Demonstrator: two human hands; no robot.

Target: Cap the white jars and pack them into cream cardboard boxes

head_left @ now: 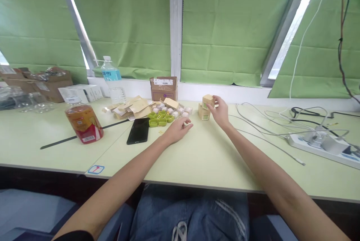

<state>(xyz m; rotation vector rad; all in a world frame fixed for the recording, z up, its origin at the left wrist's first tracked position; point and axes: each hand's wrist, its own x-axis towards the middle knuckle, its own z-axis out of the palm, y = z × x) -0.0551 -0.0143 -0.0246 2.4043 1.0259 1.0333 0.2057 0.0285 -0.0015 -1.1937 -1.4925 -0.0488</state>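
My right hand (pixel 220 112) grips a small tan cardboard box (pixel 207 100) between thumb and fingers. That box sits on top of, or just over, other small tan boxes (pixel 204 114) with green labels; whether it touches them I cannot tell. Over the table my left hand (pixel 178 130) is held with its fingers loosely apart and nothing in it. Just beyond it are green small cups (pixel 161 121) joined in a cluster. Behind these lie several small round pale items in clear wrapping (pixel 184 113) and a pile of flattened tan packaging (pixel 137 106).
A black phone (pixel 138 131) lies left of the green cups. Farther left stand an amber-coloured jar (pixel 84 124) and a large water bottle (pixel 113 79). A brown carton (pixel 164 90) is against the wall. Loose cables (pixel 270 132) and a power strip (pixel 323 148) occupy the right.
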